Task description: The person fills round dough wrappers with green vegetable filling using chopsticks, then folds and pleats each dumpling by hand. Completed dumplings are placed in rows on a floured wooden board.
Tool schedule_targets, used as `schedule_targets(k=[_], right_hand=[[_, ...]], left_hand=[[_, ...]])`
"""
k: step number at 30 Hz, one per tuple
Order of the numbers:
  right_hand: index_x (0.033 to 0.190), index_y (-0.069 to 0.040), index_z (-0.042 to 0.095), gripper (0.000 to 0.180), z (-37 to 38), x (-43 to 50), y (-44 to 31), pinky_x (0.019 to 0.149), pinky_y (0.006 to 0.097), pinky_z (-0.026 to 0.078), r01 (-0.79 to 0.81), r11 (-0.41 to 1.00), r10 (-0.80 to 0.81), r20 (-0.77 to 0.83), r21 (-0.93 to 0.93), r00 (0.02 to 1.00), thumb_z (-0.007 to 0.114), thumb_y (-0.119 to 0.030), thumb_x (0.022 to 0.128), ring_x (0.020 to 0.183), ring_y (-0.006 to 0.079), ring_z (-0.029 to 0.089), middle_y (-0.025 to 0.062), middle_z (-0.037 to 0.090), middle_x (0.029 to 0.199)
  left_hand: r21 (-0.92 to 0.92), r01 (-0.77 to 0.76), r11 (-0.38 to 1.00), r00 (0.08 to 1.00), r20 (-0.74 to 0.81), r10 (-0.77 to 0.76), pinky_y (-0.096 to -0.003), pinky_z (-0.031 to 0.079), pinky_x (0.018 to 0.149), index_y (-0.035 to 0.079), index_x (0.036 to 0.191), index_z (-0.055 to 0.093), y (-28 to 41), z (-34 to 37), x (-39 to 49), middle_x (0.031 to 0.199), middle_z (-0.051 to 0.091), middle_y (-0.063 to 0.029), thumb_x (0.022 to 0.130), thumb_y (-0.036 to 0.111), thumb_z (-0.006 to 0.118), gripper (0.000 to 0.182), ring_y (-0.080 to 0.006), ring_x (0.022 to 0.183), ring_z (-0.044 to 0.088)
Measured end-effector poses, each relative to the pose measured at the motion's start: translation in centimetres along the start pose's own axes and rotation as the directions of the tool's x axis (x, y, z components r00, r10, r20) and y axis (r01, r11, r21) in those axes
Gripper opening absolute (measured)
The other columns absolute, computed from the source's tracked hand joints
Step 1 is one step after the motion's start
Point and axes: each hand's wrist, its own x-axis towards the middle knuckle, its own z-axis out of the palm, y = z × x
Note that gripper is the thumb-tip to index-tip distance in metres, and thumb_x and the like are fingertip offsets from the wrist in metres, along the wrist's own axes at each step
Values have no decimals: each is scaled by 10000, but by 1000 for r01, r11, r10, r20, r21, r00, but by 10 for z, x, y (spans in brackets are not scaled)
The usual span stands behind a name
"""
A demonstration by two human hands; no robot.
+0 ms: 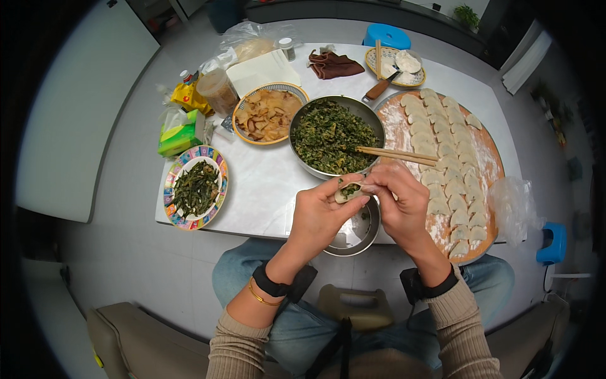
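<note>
A partly folded dumpling (350,192) with chopped green filling showing in its mouth is held between both hands. My left hand (322,203) cups it from the left with thumb and fingers. My right hand (400,194) pinches the wrapper's right end with thumb and forefinger. Below the hands sits a shallow steel bowl (352,251), partly hidden by them. Just beyond, a deep steel bowl (381,128) holds chopped green filling (334,135), and wooden chopsticks (402,154) rest in it, sticking out rightward. Rows of folded dumplings (445,147) lie on a floured round wooden board (487,166) at the right.
A plate of cooked greens (222,166) stands left; a bowl of sliced food (238,135) is farther back. Tissues (182,135), a plastic tub (218,92), a brown cloth (334,65) and a flour plate (371,61) line the table. A clear plastic bag (513,208) hangs at the board's right.
</note>
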Motion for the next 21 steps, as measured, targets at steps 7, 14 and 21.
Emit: schedule_targets(k=[7,14,21], right_hand=[[1158,-6,666,367,-13,5,-12,773,337,529,109,972,-108,16,-209,994,608,87,808,897,270,641,123,674,987],[1269,46,584,356,-5,-34,-35,794,241,480,-542,766,599,-79,346,797,624,-70,934,895,138,590,92,624,1063],[1174,16,648,320,10,-36,-40,741,256,461,-359,882,430,-207,305,879,699,-42,863,853,140,563,94,621,1023]], left_hand=[[26,39,999,993,-111,-36,-227,530,829,-73,1204,605,8,0,1,1078,684,-103,866,-30,682,349,-99,948,638],[-189,-23,982,999,-51,14,-293,533,922,-100,1234,553,12,-1,-3,1171,641,-180,860,-89,652,386,-199,1045,645],[-186,-113,976,992,-76,101,-317,531,931,-83,1216,567,5,2,-5,1187,634,-187,863,-100,639,361,-222,1078,629]])
